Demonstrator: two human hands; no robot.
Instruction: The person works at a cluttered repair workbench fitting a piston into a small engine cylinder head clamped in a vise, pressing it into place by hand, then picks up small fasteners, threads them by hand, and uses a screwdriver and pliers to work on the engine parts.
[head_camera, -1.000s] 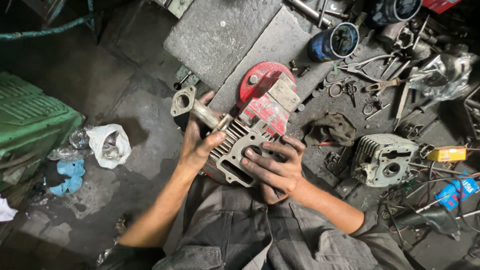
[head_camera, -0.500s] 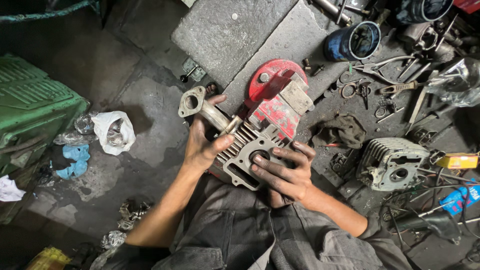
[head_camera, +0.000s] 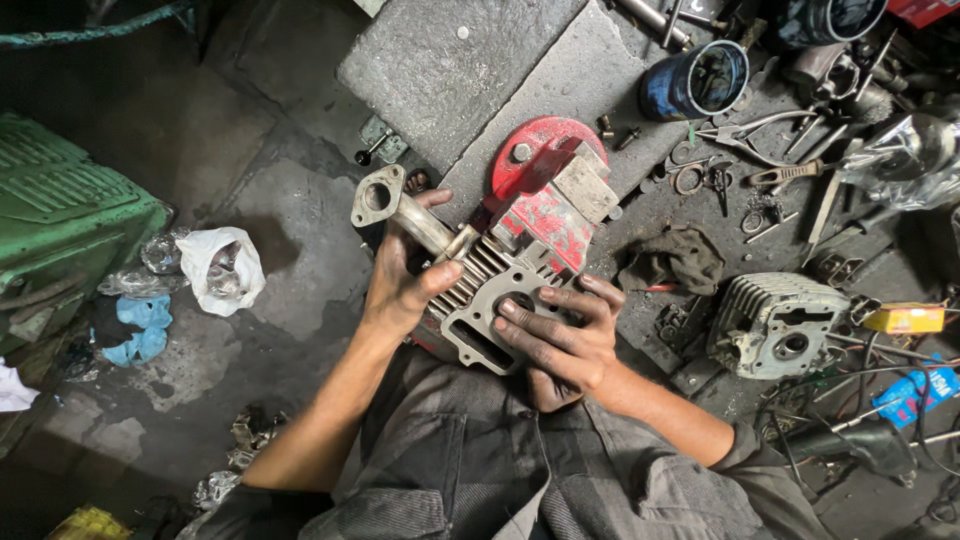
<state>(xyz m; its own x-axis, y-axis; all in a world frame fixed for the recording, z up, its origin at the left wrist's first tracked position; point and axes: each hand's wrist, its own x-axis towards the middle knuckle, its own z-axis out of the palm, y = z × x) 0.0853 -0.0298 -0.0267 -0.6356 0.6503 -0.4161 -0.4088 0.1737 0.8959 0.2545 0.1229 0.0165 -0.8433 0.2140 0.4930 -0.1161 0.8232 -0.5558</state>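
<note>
Grey finned metal engine cylinder (head_camera: 492, 300), flat gasket face toward the camera, held over the person's lap, just near of the red-painted engine housing (head_camera: 548, 195) on the stone floor slab (head_camera: 450, 60). A bent metal pipe with a flanged end (head_camera: 392, 205) sticks out from the cylinder's left side.

Risks, as judged:
- Cylinder looks heavy and oily; both hands are grimy, so it could slip and drop onto the legs or the slab, denting fins or the gasket face.
- Flanged pipe acts as a lever; twisting by it could strain its joint.
- Fin edges may nick fingers.

Grip:
- Left hand (head_camera: 400, 290): clenched round the pipe near its root, thumb lying across the fins.
- Right hand (head_camera: 560, 340): fingers spread and curled over the gasket face at the bore, palm beneath — grasping the cylinder, not fully closed.

Outward: dark rag (head_camera: 675, 262) right of the housing; second grey finned cylinder (head_camera: 775, 325) further right; blue tin can (head_camera: 695, 80) far right; white plastic bag (head_camera: 222, 265) left.
</note>
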